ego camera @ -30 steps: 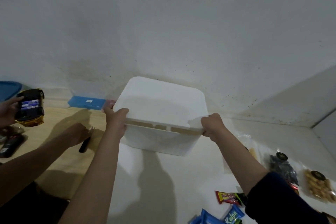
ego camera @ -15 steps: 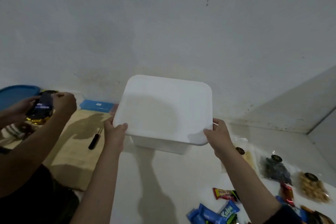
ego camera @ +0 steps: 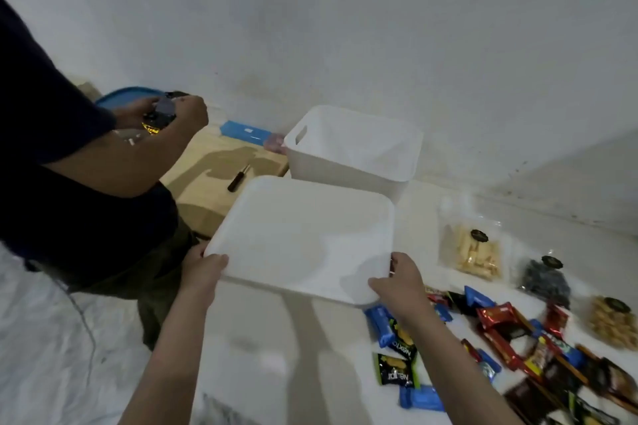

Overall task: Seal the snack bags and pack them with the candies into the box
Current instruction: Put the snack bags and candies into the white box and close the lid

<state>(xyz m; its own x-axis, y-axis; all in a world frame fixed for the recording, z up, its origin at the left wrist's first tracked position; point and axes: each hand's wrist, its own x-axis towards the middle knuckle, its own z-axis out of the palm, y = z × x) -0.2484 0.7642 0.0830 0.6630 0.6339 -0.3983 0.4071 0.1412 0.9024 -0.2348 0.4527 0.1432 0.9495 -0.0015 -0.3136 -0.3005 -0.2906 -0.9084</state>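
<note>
White lid (ego camera: 303, 238): you hold it level in the middle of the frame, lifted off and nearer you than the box.
Left hand (ego camera: 203, 272): your fingers curl round the lid's near-left corner, thumb on top.
Right hand (ego camera: 397, 283): your thumb lies on the lid's near-right corner, fingers clamped beneath the edge.
Box (ego camera: 352, 152): white, uncovered, upper centre of the frame against the wall, a slot handle in its left side; no contents are visible inside.
Snack bags: a clear bag of pale sticks (ego camera: 473, 248), a dark-filled bag (ego camera: 545, 279) and a bag of round biscuits (ego camera: 614, 324) lie in a row at the right, apart from the box.
Candies (ego camera: 500, 328): wrapped pieces in blue, red, green and black are scattered at lower right, some just under your right wrist.
Other person (ego camera: 69, 183): stands at the left in dark clothing, both hands round a small dark object (ego camera: 162, 112) at upper left.
Screwdriver (ego camera: 238, 178): lies on the wooden board (ego camera: 207, 183) left of the box.
Blue case (ego camera: 248, 133): rests at the wall, left of the box.
</note>
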